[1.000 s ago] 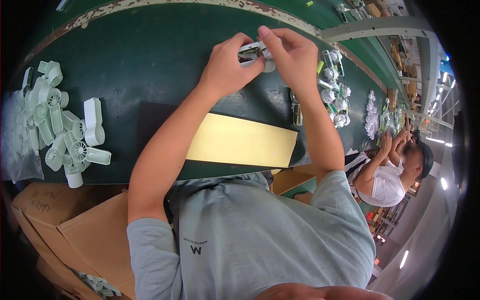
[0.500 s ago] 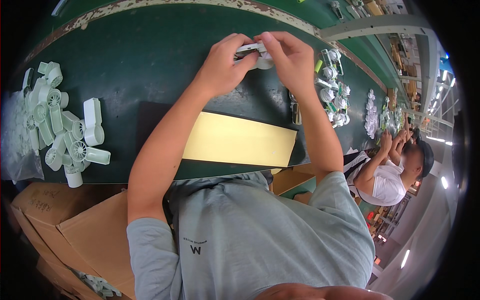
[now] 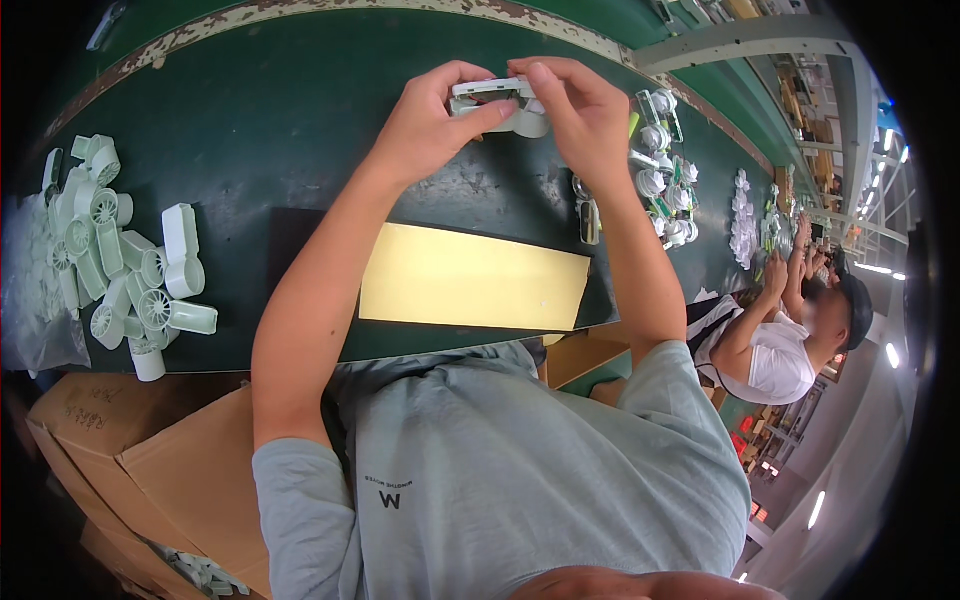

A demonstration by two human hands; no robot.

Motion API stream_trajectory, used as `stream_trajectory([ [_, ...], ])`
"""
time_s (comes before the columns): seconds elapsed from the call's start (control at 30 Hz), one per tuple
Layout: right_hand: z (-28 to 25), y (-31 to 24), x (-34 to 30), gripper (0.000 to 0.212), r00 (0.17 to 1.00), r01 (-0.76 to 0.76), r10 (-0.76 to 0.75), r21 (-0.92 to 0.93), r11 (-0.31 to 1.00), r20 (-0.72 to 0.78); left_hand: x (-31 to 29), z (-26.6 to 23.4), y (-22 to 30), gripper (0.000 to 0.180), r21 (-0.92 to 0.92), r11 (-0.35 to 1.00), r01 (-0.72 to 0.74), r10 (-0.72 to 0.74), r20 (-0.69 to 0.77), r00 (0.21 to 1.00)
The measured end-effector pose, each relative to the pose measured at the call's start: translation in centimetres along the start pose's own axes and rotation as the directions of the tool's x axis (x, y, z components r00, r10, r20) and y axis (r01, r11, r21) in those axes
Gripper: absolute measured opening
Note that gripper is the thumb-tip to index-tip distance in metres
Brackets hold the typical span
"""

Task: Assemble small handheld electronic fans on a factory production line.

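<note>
Above the far part of the green table I hold a pale handheld-fan housing [image 3: 528,122], with its round end toward the right and its long open side facing me. My left hand [image 3: 440,115] pinches the handle end, its thumb laid along the opening. Around the round end, my right hand [image 3: 578,115] has its thumb and fingers closed. Some small dark and reddish parts show inside the housing, but my fingers cover much of them. Below my wrists lies a yellow sheet [image 3: 470,280] on a dark mat [image 3: 300,232].
Pale green fan shells [image 3: 110,240] are heaped at the left beside a clear plastic bag [image 3: 40,290]. Several part-assembled fans [image 3: 665,170] stand right of my right forearm. Cardboard boxes [image 3: 150,430] sit below the table at left. A co-worker [image 3: 770,350] works farther right.
My hands have tipped the fan housing so that its open side now shows more. My left hand has shifted slightly left, and its thumb now reaches across the opening.
</note>
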State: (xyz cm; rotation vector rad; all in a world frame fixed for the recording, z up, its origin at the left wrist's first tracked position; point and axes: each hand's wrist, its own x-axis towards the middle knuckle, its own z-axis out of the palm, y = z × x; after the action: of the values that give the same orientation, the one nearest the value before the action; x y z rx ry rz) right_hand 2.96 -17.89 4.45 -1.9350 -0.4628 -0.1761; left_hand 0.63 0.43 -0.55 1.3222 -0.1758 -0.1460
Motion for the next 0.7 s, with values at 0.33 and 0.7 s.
stream_trajectory([
  [0.33,-0.1,0.0,-0.5,0.02,0.999,-0.034,0.032,0.073,0.997,0.039,-0.2,-0.4,0.4,0.043,0.015,0.997,-0.077,0.076,0.085,0.993],
  [0.7,-0.9,0.7,-1.1,0.014,0.976,0.196,-0.206,0.127,0.972,0.073,-0.3,-0.4,0.8,0.041,0.017,0.999,-0.049,0.047,0.099,0.994],
])
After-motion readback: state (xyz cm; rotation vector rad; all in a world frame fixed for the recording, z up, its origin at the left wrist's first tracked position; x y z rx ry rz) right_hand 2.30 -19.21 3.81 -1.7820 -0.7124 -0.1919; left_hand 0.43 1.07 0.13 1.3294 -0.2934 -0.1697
